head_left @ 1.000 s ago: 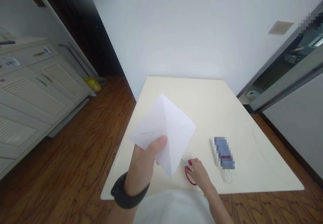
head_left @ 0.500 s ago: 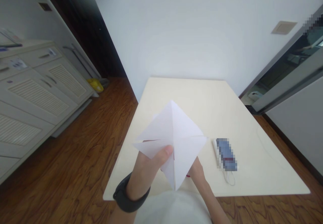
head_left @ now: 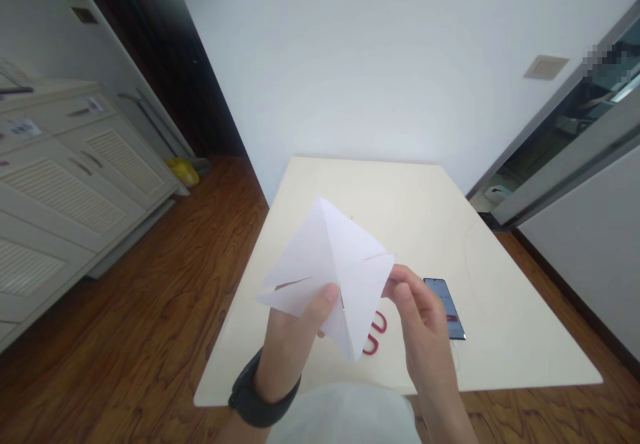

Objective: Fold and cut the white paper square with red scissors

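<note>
My left hand [head_left: 300, 327] is closed on a folded white paper [head_left: 330, 257], its thumb pressed on the front near the middle crease. The paper is diamond-shaped, with cut slits running in at its left and right corners and another opening below the middle. My right hand [head_left: 423, 311] is at the paper's right corner, fingers half curled and thumb apart; its fingertips reach the paper's edge and are partly hidden. No grip shows there. Red-handled scissors [head_left: 383, 323] lie on the table under the paper, their blades hidden.
The cream table [head_left: 515, 337] stands against a white wall. A phone [head_left: 450, 311] with a white cable lies right of my right hand. A black band [head_left: 263, 394] is on my left wrist. A white cabinet [head_left: 100, 184] and a yellow bag [head_left: 183, 172] stand to the left.
My right hand has come out from beneath the paper and moved up to its right corner. The paper has tilted and shifted slightly left, uncovering the red scissor handles.
</note>
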`<state>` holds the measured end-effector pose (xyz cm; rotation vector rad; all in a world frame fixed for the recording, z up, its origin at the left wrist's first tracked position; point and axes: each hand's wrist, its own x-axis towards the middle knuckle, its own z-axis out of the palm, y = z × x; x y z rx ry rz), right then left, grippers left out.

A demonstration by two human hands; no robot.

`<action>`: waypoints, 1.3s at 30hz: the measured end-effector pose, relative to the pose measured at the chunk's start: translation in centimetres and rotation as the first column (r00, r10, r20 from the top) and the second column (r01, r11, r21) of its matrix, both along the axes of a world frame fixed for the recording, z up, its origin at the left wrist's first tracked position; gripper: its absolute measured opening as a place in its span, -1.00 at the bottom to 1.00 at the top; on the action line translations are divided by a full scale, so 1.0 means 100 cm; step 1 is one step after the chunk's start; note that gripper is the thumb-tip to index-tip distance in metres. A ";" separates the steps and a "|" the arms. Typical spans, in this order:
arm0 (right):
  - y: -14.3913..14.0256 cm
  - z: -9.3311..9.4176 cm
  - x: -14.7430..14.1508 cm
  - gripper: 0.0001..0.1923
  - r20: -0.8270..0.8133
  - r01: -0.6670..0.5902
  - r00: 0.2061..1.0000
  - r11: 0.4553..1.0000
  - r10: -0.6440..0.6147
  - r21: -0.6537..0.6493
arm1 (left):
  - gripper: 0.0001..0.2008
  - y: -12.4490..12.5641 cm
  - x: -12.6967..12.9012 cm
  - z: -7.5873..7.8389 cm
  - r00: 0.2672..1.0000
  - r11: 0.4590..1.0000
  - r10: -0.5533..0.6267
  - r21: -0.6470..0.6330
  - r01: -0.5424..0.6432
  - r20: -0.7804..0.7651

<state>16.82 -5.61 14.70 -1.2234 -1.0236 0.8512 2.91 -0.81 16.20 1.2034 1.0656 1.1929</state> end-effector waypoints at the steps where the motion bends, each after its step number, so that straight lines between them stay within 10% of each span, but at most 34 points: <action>1: -0.001 0.009 -0.002 -0.82 -0.063 0.013 0.998 1.000 -0.011 0.029 | -0.91 -0.001 0.002 -0.001 1.000 1.000 0.014 -0.016 -0.014 0.000; 8: 0.010 0.033 -0.005 -0.86 -0.134 0.099 0.987 0.992 -0.087 0.079 | -0.83 -0.006 0.001 0.002 0.994 0.996 0.089 0.006 -0.089 -0.058; 16: 0.012 0.047 0.020 -0.89 0.052 0.127 0.989 0.980 -0.136 0.150 | -0.84 0.009 -0.017 0.031 0.965 0.979 -0.204 0.031 0.202 0.164; 31: 0.011 0.056 0.012 -0.80 0.242 0.106 0.954 0.953 -0.179 0.284 | -0.80 0.010 -0.008 0.042 0.953 0.956 -0.282 -0.114 0.269 -0.114; 39: 0.007 0.051 0.008 -0.84 0.286 0.129 0.937 0.959 -0.201 0.251 | -0.82 0.013 -0.014 0.035 0.942 0.960 -0.275 0.005 0.281 -0.193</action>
